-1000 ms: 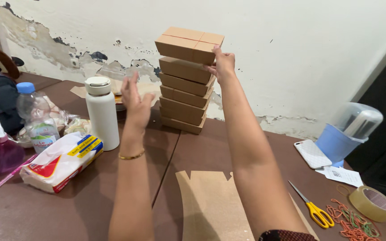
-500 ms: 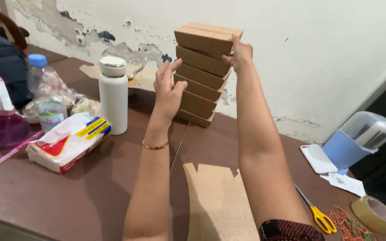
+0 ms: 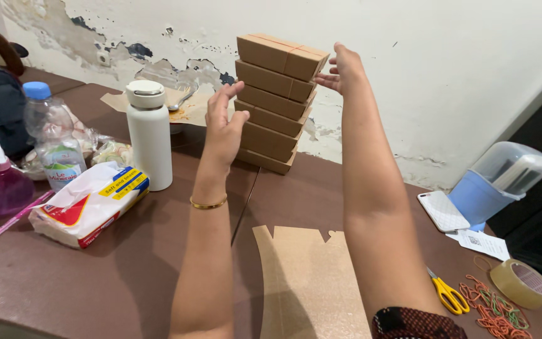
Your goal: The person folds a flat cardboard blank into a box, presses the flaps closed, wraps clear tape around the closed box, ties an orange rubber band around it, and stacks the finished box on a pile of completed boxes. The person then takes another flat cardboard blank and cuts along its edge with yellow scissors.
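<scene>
Both my hands are drawing back from the stack of kraft cardboard boxes [image 3: 275,103], which is standing on the brown table [image 3: 95,276] against the peeling wall. My right hand [image 3: 341,69], previously touching the top box, is hovering released; my left hand [image 3: 224,125] is hovering open just beside the matte, flat-sided stack.

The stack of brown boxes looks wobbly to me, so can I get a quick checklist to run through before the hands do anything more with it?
1. Stack of brown boxes squared up: not ok, the layers sit skewed and the top box juts out.
2. Left hand free: ok, open beside the stack's lower boxes.
3. Right hand free: ok, open near the top box; touching it or not, cannot tell.
4. White bottle apart from the stack: ok.
5. Flat cardboard blank within reach: ok, it lies between the forearms.
</scene>
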